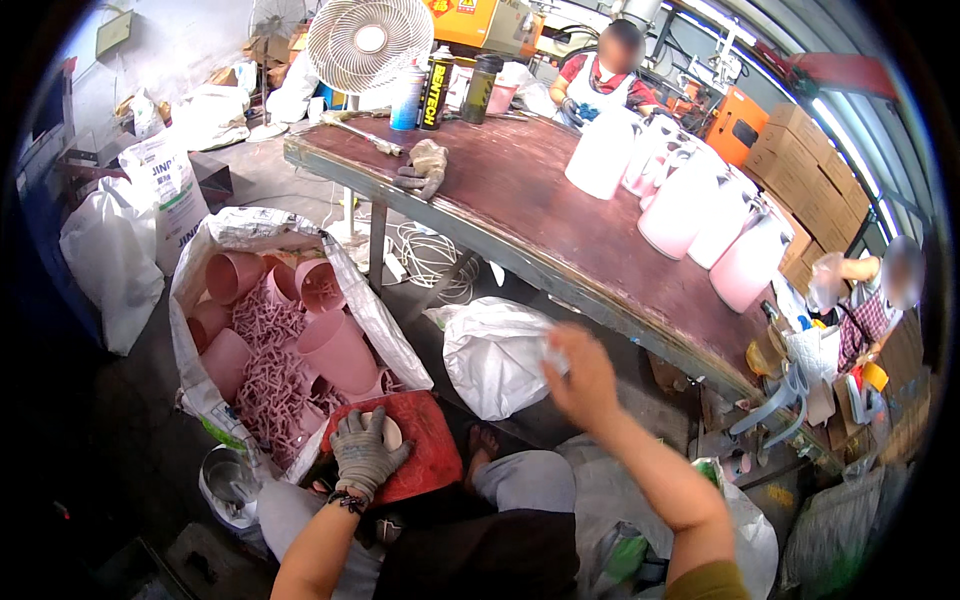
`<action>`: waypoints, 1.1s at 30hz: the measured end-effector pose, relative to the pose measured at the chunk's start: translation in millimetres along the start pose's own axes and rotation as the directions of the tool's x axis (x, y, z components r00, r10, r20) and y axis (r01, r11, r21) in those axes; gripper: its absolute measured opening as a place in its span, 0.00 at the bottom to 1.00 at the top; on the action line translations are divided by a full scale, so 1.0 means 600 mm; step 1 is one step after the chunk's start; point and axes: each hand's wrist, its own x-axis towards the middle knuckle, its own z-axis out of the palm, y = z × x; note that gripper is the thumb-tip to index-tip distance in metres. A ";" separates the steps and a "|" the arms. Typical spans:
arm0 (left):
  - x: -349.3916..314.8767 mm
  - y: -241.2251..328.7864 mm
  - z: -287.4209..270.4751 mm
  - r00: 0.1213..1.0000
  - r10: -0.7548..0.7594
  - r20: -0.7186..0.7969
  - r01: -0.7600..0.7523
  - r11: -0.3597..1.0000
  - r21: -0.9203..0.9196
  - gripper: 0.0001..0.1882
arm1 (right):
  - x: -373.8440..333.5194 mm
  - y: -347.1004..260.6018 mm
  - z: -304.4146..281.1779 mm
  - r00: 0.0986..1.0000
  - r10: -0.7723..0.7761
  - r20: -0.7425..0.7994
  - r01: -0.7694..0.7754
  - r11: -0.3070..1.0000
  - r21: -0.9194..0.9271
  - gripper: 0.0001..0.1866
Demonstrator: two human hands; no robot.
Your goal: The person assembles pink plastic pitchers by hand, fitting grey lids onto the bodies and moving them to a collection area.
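My left hand [367, 455], in a grey knit glove, is closed over a pale round piece [388, 431] at the red block-like surface [425, 440] in front of my lap. The fingers and glove hide most of that piece. My bare right hand [585, 378] is raised at the right edge of a white sack [495, 360]. Its fingers are blurred, and whether they hold anything cannot be made out. Left of my gloved hand stands a big open woven sack [400, 358] with pink cups [340, 350] and many short pink scraps [265, 345].
A long brown table [500, 190] runs across ahead, bearing several pink-white jugs [668, 215], a work glove [424, 168], spray cans [437, 90] and a dark bottle [482, 88]. A fan [370, 40] stands behind. Coiled cable [435, 260] lies below. Two people work farther off.
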 end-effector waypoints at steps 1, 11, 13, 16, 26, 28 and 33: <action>0.002 0.011 -0.007 1.000 -0.004 0.030 0.004 1.000 -0.007 0.44 | -0.040 -0.011 0.001 0.998 -0.035 0.060 0.034 0.999 0.013 0.19; -0.004 0.012 0.003 1.000 -0.004 -0.008 0.004 1.000 0.018 0.43 | -0.251 -0.003 0.103 0.962 0.206 0.181 -0.241 0.951 0.193 0.12; -0.003 0.014 0.001 1.000 -0.002 -0.019 0.003 0.999 0.034 0.44 | -0.249 -0.008 0.099 0.934 0.295 0.200 -0.336 0.917 0.213 0.11; -0.002 0.008 0.009 1.000 0.005 -0.029 -0.004 0.999 0.038 0.44 | -0.241 -0.016 0.099 0.946 0.292 0.138 -0.320 0.907 0.272 0.10; 0.002 0.012 0.008 1.000 -0.004 0.001 0.004 1.000 0.010 0.45 | -0.247 -0.018 0.118 0.957 0.254 0.140 -0.283 0.922 0.264 0.08; 0.000 0.004 0.015 1.000 0.001 -0.006 -0.001 1.000 0.001 0.45 | -0.241 -0.018 0.117 0.961 0.237 0.143 -0.268 0.927 0.262 0.08; -0.003 0.008 0.004 1.000 0.004 0.001 -0.004 1.000 0.015 0.45 | -0.239 -0.022 0.126 0.977 0.191 0.094 -0.210 0.938 0.275 0.08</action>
